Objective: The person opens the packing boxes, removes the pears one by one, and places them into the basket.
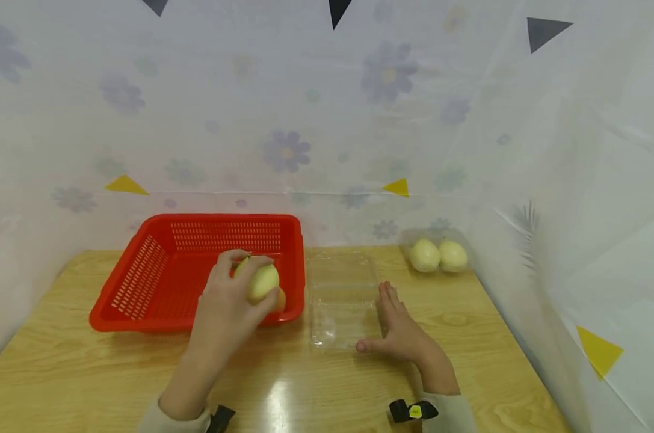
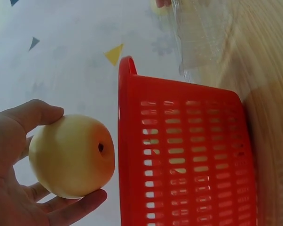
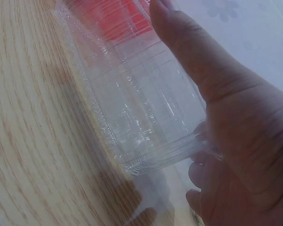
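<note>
My left hand (image 1: 226, 300) holds a pale yellow apple (image 1: 264, 282) over the right part of the red basket (image 1: 159, 325). Thumb and fingers curve round the fruit, and the left wrist view shows the dimple of the apple (image 2: 75, 157) beside the basket's rim. A rounded orange-tan fruit (image 1: 279, 300) in the basket is partly hidden behind that hand. My right hand (image 1: 405, 331) rests against the right side of a clear plastic box (image 1: 343, 325), fingers straight and thumb spread toward its near corner. The right wrist view shows no contents in the box (image 3: 132, 108).
At the back right, two pale yellow fruits (image 1: 425, 255) sit in another clear container (image 1: 408, 236). A patterned white sheet (image 1: 327, 120) hangs behind the wooden table (image 1: 316, 391), and more sheet rises along its right edge.
</note>
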Motion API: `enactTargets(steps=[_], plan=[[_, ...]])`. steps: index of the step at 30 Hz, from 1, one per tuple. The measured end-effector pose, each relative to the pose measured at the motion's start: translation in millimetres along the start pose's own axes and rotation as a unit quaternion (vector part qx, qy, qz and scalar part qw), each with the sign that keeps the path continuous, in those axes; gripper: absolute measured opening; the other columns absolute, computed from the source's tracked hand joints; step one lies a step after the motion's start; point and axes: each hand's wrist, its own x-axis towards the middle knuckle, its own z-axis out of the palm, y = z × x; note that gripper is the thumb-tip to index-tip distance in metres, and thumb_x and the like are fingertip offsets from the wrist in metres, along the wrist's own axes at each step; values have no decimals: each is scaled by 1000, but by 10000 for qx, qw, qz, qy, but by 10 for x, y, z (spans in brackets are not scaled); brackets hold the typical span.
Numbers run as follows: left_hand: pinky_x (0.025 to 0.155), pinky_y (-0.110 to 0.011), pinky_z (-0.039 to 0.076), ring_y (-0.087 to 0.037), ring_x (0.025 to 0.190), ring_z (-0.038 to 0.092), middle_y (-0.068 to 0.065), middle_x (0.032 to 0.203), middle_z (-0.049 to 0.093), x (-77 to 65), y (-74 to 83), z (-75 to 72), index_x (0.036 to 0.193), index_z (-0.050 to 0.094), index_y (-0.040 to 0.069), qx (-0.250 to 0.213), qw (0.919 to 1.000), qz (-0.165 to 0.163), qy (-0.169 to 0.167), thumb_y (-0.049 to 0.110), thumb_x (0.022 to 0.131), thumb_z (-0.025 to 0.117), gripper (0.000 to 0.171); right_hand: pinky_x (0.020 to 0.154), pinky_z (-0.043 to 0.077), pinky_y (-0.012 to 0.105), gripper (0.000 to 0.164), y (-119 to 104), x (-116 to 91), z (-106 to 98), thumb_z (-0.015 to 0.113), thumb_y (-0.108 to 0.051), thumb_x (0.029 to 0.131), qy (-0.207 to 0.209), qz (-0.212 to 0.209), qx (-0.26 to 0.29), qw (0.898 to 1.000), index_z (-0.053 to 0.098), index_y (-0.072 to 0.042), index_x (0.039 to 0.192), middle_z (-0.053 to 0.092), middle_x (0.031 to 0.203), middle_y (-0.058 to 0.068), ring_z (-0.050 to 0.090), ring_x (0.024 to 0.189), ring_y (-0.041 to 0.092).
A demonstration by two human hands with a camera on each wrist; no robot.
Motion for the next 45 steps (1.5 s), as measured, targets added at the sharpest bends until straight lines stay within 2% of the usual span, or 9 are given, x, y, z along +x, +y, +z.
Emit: enactTargets(steps=[7,18,26,33,39,45], plan=[[56,-45,56,-32,91,58,-12,123,52,-31,-124,-31,117,66,23,3,9999,-50,129,25,77,84,44,118,9,63,139,2,8,-2,82,-61,70,-5,27,14,10000,-14,-14,158,-16,165,11,-9,151,41],[57,-47,55,-35,91,58,-14,122,52,-46,-272,-55,117,67,19,77,9996,-251,48,23,78,83,42,118,8,63,139,-25,-6,-22,83,-60,69,-42,59,70,9999,-12,-12,158,-14,165,13,-9,152,40],[59,-47,53,-35,92,57,-15,120,52,-85,-380,-8,115,67,18,73,9988,-483,-83,23,78,82,40,118,9,63,139,-11,-20,-22,83,-60,70,-21,18,17,10000,-12,-9,158,-14,165,14,-8,151,42],[61,-48,50,-36,93,56,-16,119,52,-133,-508,55,114,67,18,182,9973,-699,-160,23,77,81,39,118,8,64,139,-1,-1,12,83,-59,70,-24,-39,144,9999,-13,-13,158,-15,165,12,-10,151,42],[63,-47,50,-37,94,54,-17,119,51,-132,-558,99,114,67,17,156,9964,-737,-394,22,80,80,37,119,7,61,139,-10,-3,11,83,-61,70,-64,15,97,9999,-13,-14,158,-15,165,12,-11,151,39],[59,-40,46,-37,96,53,-17,123,49,-101,-562,126,116,65,18,200,9923,-950,-768,24,82,78,37,118,8,62,139,-9,1,-11,83,-59,70,-39,11,91,10000,-14,-14,158,-14,165,15,-11,151,40]])
